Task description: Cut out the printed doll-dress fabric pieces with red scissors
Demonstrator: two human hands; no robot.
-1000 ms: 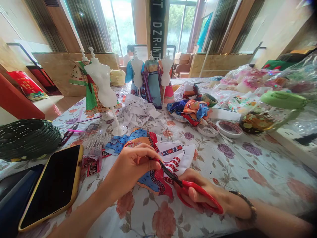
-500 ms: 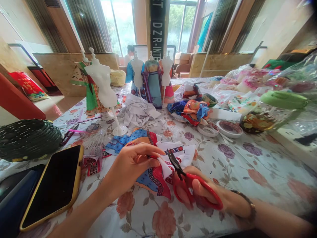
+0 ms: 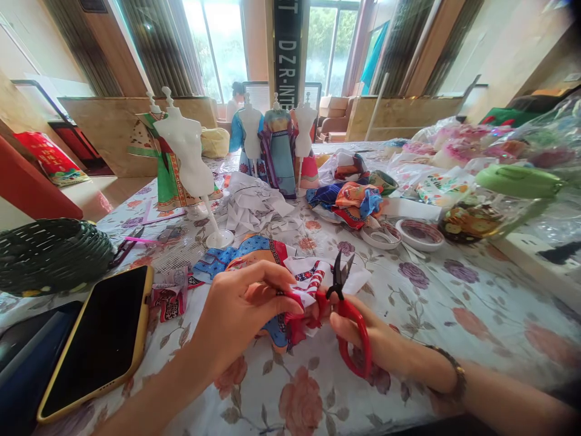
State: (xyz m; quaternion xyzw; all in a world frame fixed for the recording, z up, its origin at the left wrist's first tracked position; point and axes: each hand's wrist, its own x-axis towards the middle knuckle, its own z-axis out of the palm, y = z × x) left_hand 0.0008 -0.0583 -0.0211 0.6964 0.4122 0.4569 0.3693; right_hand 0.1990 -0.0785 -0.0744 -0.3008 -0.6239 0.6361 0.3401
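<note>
Fingers of my left hand (image 3: 249, 300) are pinched on the edge of a patterned piece of fabric (image 3: 256, 246), printed in blue, orange and red with a white border. The fabric lies partly on the table, bunched beneath both hands. My right hand (image 3: 363, 330) is closed around red-handled scissors (image 3: 356, 345). Their dark blades are parted and point up and away, clear of the cloth's white edge. Some fingers of the right hand, partly hidden, are close to the fabric's red part.
Beyond the fabric stand a bare white mannequin (image 3: 186, 151) and white paper scraps (image 3: 258, 203). A phone (image 3: 97, 345) and a dark woven basket (image 3: 54, 254) lie left. Tape rolls (image 3: 420, 235) and a green-lidded jar (image 3: 520, 181) are right. A person (image 3: 236, 97) sits far back.
The scissors have turned upward and moved right, away from the cloth, with their blades wider apart. The fabric's white edge has been folded over near my left fingers.
</note>
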